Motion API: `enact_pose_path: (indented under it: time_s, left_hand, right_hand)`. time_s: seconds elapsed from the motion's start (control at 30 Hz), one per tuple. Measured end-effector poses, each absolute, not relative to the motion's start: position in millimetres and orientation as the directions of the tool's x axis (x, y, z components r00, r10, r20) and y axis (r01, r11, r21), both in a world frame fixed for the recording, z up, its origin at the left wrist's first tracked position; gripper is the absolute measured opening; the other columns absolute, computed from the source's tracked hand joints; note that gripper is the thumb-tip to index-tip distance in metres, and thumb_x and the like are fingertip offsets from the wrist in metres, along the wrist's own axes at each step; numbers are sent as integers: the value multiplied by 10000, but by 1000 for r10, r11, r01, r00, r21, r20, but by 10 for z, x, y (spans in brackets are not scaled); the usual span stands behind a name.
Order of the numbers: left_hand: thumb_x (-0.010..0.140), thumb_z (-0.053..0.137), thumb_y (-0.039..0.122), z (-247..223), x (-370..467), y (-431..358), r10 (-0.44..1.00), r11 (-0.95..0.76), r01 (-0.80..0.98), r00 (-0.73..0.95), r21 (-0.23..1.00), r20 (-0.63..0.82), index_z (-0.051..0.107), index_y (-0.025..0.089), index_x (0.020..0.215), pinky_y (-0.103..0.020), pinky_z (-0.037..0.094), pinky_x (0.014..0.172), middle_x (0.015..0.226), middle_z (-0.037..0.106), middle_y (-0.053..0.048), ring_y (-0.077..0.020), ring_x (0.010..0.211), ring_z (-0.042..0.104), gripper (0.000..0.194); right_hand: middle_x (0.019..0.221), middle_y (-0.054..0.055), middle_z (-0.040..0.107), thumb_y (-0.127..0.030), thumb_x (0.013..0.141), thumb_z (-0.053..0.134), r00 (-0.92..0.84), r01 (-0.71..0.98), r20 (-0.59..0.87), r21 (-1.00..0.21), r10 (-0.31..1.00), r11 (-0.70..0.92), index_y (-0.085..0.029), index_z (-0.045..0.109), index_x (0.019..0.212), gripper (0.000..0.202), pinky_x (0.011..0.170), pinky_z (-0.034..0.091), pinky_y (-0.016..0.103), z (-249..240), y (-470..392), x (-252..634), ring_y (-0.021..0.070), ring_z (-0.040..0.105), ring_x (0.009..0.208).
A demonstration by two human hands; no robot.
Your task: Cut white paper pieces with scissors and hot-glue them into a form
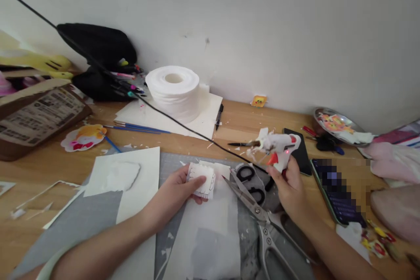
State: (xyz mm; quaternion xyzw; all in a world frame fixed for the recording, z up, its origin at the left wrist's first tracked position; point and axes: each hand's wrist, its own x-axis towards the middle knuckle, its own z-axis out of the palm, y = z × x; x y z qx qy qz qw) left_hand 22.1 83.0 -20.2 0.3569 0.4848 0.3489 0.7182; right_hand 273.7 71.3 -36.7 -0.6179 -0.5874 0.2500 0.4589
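Note:
Between the thumb and fingers of my left hand (pixel 185 185) is a small square paper cutout (pixel 201 179) with a scalloped line drawn on it. My right hand (pixel 290 181) grips a white hot glue gun (pixel 278 148) by its handle; its nozzle points left and a small light glows on its body. A black cord runs from the upper left across the table to near that hand. Below the glue gun lie metal scissors (pixel 257 210) and black-handled scissors (pixel 251 183) on the grey cutting mat (pixel 170 164). White paper sheets (pixel 210 236) lie under my left hand.
A tissue roll (pixel 173 94) stands on white paper at the back, beside a black marker (pixel 219 117). Blue brushes (pixel 141 128) and a paint-smeared palette (pixel 83 138) lie left, near a cardboard box (pixel 42 116). Phones (pixel 337 192) and a metal bowl (pixel 341 124) are at right.

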Motion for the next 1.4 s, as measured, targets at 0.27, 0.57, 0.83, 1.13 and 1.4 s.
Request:
enact_pose_path:
  time_s: [0.27, 0.57, 0.83, 1.13, 1.4]
  left_hand:
    - [672, 689, 215, -207, 227, 875, 795, 573, -119, 322, 811, -515, 627, 153, 721, -216, 438, 525, 623, 655, -9, -142, 566, 577, 101]
    - [746, 609, 293, -152, 209, 845, 783, 544, 10, 354, 839, -512, 560, 157, 644, -173, 282, 407, 425, 474, 64, -70, 394, 373, 177]
    - [737, 620, 303, -190, 209, 833, 790, 545, -77, 380, 835, -481, 578, 167, 648, -168, 308, 410, 482, 522, 48, -73, 425, 409, 168]
    - [741, 624, 297, -198, 204, 828, 795, 540, -74, 374, 839, -478, 610, 165, 729, -170, 315, 413, 485, 536, 50, -70, 417, 419, 133]
    - [719, 636, 284, -154, 230, 823, 797, 549, -73, 344, 833, -496, 591, 165, 736, -173, 302, 396, 473, 532, 52, -76, 399, 422, 128]
  right_hand:
    - [934, 63, 581, -336, 771, 557, 56, 654, 175, -751, 983, 96, -213, 415, 1050, 337, 727, 481, 308, -390, 637, 2757, 198, 579, 830]
    - [842, 64, 613, -412, 716, 619, -1, 814, 289, -556, 957, 169, -200, 497, 933, 327, 652, 477, 324, -382, 622, 2733, 228, 596, 769]
    - [900, 80, 616, -364, 778, 541, -76, 865, 304, -453, 950, 214, -218, 518, 1003, 269, 674, 468, 357, -374, 612, 2733, 249, 593, 807]
    - [926, 95, 632, -347, 790, 528, -128, 877, 311, -408, 942, 254, -204, 528, 1000, 254, 695, 475, 371, -394, 585, 2769, 260, 602, 832]
    - [915, 99, 639, -334, 780, 532, -108, 874, 303, -424, 947, 236, -192, 558, 966, 235, 736, 474, 390, -394, 592, 2770, 266, 603, 854]
